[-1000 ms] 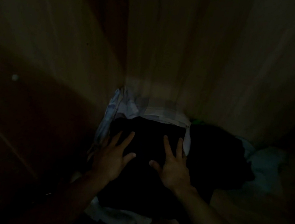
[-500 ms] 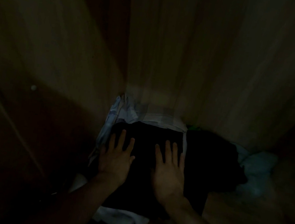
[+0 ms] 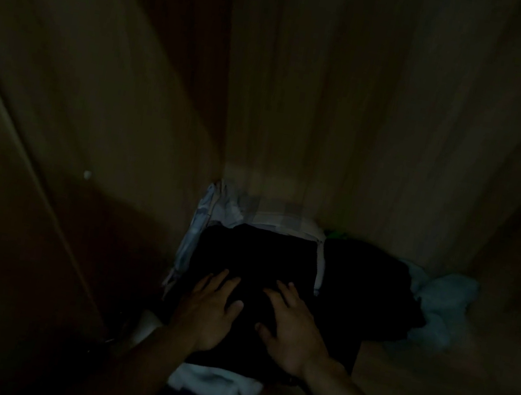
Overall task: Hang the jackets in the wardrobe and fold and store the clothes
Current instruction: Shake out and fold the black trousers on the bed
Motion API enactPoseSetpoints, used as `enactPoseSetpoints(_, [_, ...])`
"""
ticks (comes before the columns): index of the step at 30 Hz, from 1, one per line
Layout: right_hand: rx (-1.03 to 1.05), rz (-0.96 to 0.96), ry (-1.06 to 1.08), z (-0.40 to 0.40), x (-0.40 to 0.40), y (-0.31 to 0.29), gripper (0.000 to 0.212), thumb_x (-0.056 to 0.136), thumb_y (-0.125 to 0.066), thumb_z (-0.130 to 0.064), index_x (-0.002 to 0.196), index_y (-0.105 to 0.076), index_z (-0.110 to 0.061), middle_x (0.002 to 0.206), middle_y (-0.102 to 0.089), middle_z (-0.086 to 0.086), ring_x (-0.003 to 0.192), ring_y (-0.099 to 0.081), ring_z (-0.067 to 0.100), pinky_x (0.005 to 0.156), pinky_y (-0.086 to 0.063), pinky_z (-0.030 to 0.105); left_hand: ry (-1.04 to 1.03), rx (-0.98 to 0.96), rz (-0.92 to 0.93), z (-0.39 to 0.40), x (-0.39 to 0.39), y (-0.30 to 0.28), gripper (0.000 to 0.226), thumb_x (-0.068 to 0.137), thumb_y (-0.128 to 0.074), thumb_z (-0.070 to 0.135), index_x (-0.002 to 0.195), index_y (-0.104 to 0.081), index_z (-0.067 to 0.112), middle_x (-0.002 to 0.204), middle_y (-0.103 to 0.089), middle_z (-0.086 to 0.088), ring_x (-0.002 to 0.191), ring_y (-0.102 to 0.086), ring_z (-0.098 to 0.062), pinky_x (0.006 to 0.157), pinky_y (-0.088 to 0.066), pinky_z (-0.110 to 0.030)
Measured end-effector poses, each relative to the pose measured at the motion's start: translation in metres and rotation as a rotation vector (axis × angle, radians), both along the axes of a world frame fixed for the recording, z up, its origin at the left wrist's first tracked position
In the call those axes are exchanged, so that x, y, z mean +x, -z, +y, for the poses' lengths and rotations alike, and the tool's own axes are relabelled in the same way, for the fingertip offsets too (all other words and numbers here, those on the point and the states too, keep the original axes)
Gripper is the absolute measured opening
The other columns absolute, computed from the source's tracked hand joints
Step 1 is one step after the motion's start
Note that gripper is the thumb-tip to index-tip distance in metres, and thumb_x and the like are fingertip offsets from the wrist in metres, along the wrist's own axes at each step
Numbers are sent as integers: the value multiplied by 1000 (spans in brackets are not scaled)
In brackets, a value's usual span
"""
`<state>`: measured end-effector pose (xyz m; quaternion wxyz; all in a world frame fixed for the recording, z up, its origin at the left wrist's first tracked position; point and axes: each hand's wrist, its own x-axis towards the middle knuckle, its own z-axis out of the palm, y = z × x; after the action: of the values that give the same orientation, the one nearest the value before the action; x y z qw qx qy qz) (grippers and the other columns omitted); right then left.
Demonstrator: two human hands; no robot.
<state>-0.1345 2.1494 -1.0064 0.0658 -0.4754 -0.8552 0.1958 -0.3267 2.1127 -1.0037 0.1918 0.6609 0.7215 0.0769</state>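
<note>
Inside the dim wooden wardrobe [image 3: 354, 109], both hands lie flat on the folded black garment [image 3: 258, 259] that tops the pile in the left back corner of the shelf [image 3: 411, 380]. The left hand [image 3: 207, 313] rests with fingers straight and slightly spread, thumb out toward 3 o'clock; the right hand [image 3: 292, 332] lies beside it with fingers straight and apart, thumb pointing toward 9 o'clock, the two thumbs near each other but not touching. Compared with half a second ago, both hands have slid back toward 6 o'clock along the black cloth, so that more of its far half now lies bare ahead of the fingertips; a second ago the fingers were fanned wider and reached closer to the garment's back edge. The pile itself has not shifted: a pale patterned cloth [image 3: 202, 222] still shows along its 9 o'clock side against the wardrobe wall, a light striped piece [image 3: 286, 221] peeks out at 12 o'clock, and a white folded item [image 3: 215, 386] sticks out beneath at 6 o'clock. At 3 o'clock of the pile a second black garment [image 3: 372, 286] lies touching it, with a crumpled light blue cloth [image 3: 442, 306] further toward 3 o'clock. A small white dot [image 3: 87, 174] marks the left panel.
</note>
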Motion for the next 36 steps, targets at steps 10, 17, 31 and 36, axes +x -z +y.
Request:
enactPoseSetpoints(10, [5, -151, 93, -70, 25, -185, 66, 99, -37, -55, 155, -8, -32, 163, -14, 0, 149, -9, 27, 120, -4, 55, -59, -66, 6, -65, 28, -178, 62, 101, -25, 59, 155, 2, 46, 167, 1, 2, 151, -8, -30, 120, -15, -46])
enactPoseSetpoints(17, [-148, -161, 49, -127, 35, -364, 62, 98, -43, -51, 152, -13, -43, 164, -2, 0, 150, -1, 29, 117, -18, 54, -173, -112, -140, -122, 32, -353, 57, 100, -22, 63, 153, -5, 52, 166, -9, 2, 150, -17, -28, 121, -20, -47])
enactPoseSetpoints(31, [-98, -142, 133, -280, 62, -623, 55, 96, -45, -53, 144, -32, -31, 148, -37, 5, 134, -33, 29, 107, -32, 50, -179, -76, -200, -264, 52, -612, 62, 88, -31, 69, 136, -47, 32, 144, -46, -6, 122, -55, -31, 105, -43, -47])
enactPoseSetpoints(36, [-77, -133, 282, -342, 71, -670, 61, 96, -42, -54, 149, -26, -30, 151, -34, 5, 137, -32, 27, 109, -31, 50, -30, -39, -207, -300, 57, -657, 67, 89, -28, 70, 143, -41, 34, 156, -35, -4, 139, -36, -33, 111, -33, -56])
